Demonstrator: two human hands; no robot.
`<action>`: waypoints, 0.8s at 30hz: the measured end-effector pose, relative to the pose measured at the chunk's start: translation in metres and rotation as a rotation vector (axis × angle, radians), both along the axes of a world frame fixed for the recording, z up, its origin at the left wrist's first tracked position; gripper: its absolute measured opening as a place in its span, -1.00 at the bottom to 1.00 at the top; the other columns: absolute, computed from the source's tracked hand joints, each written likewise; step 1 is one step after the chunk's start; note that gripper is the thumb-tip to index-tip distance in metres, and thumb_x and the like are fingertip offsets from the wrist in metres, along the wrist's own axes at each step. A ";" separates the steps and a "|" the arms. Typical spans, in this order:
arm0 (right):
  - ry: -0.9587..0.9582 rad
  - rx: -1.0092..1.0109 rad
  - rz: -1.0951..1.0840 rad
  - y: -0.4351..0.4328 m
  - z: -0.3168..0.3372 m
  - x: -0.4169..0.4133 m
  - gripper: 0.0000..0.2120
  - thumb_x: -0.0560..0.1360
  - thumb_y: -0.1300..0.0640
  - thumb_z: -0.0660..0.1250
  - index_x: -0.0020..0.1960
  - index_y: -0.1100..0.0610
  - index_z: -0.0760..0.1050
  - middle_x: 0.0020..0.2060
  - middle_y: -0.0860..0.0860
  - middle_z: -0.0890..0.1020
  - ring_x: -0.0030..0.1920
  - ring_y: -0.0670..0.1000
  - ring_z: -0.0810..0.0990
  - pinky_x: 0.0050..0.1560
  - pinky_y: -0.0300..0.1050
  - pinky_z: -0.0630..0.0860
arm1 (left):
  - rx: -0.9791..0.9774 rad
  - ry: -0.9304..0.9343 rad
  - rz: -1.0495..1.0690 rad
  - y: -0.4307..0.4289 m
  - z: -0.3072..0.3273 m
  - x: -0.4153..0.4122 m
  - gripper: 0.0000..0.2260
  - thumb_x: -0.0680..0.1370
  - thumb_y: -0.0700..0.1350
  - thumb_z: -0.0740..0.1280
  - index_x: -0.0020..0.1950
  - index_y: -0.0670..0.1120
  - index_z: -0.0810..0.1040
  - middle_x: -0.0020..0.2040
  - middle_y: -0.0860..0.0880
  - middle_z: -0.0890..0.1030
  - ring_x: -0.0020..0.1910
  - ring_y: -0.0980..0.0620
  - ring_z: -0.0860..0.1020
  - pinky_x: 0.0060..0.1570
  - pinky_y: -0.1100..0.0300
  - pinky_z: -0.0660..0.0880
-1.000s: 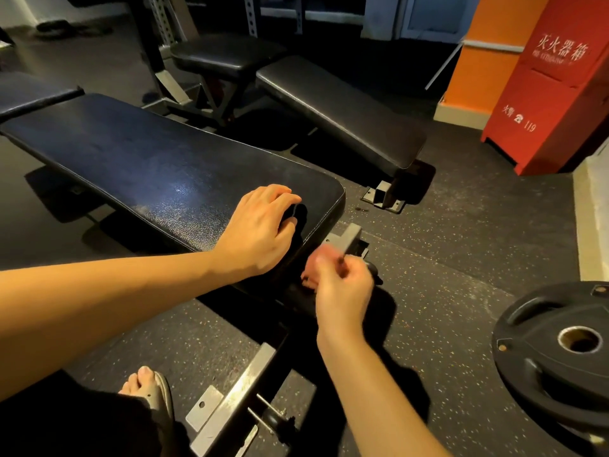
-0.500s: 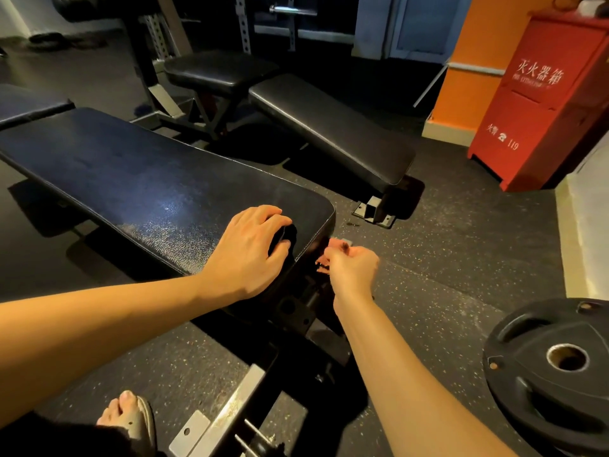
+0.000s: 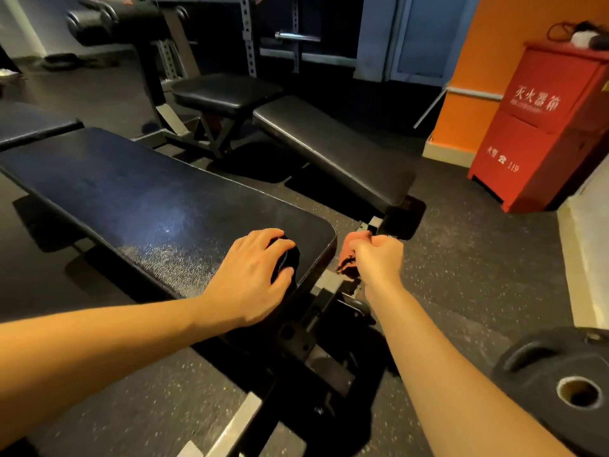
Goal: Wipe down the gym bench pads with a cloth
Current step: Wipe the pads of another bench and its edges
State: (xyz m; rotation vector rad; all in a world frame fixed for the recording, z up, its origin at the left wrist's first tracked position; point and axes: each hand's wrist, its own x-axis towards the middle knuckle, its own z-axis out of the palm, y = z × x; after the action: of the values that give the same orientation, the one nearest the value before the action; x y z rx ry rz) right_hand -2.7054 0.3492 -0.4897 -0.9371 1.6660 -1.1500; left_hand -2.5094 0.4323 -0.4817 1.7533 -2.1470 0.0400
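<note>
Cloth [image 3: 286,258] stays gripped under left hand [image 3: 250,275] on surface [image 3: 148,199]; right hand [image 3: 375,258], fisted, contents unclear, has risen to its 3 o'clock; wiping paused.

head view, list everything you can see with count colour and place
near bench pad: one, black, front left
cloth: one, black, on that pad's near end, under the left hand
far bench pads: two, black, behind
extinguisher box: one, red, right, by the orange wall
weight plate: one, black, lower right on the floor
reddish thing: one, unclear what, in the right hand
left hand: one, grips the cloth
right hand: one, fisted past the pad's end
</note>
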 end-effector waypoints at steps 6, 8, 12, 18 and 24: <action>0.131 -0.055 0.084 -0.077 0.012 0.004 -0.59 0.53 0.15 0.35 -0.50 0.10 0.51 -0.64 -0.10 0.44 -0.41 0.05 0.53 -0.25 -0.06 0.47 | 0.018 -0.048 0.145 -0.076 0.016 0.023 -0.44 0.56 0.30 0.07 0.36 0.00 0.55 0.30 0.00 0.55 0.32 -0.06 0.45 0.30 -0.04 0.35; 0.144 -0.094 0.222 -0.092 0.019 0.003 -0.70 0.49 0.17 0.37 -0.40 0.22 0.56 -0.52 0.03 0.55 -0.40 0.03 0.56 -0.24 -0.11 0.51 | 0.084 -0.093 0.205 -0.101 0.027 0.032 -0.39 0.53 0.38 0.02 0.29 0.02 0.57 0.18 -0.01 0.56 0.20 -0.07 0.48 0.21 -0.05 0.37; 0.297 -0.121 0.545 -0.110 0.046 0.001 -0.83 0.55 0.20 0.38 -0.17 0.25 0.62 -0.34 0.04 0.64 -0.37 -0.19 0.56 -0.29 -0.29 0.44 | 0.266 -0.087 0.343 -0.116 0.046 0.039 -0.25 0.42 0.53 -0.05 0.26 0.02 0.53 0.06 -0.02 0.44 0.15 -0.09 0.45 0.18 -0.09 0.41; 0.408 0.077 0.957 -0.123 0.055 -0.008 -0.85 0.53 0.43 0.27 -0.08 0.24 0.56 -0.15 0.03 0.74 -0.10 -0.05 0.72 -0.05 -0.22 0.58 | 0.289 0.062 0.593 -0.105 0.038 0.018 -0.27 0.55 0.41 0.05 0.48 -0.10 0.41 0.49 -0.13 0.39 0.51 -0.16 0.29 0.50 -0.15 0.23; 0.485 0.129 1.276 -0.149 0.043 -0.018 -0.66 0.50 0.33 0.23 -0.14 -0.11 0.57 -0.21 -0.17 0.67 -0.09 -0.13 0.68 0.11 -0.01 0.60 | 0.305 0.167 0.830 -0.121 0.025 -0.019 -0.28 0.66 0.31 -0.09 0.67 -0.14 0.10 0.68 -0.12 0.08 0.67 -0.07 -0.04 0.63 -0.10 -0.08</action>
State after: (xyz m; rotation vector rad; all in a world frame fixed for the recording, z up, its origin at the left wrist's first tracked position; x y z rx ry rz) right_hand -2.7231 0.1998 -0.4468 -1.8609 1.0299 0.0617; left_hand -2.5287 0.3109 -0.4568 2.5963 -1.2310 -0.2217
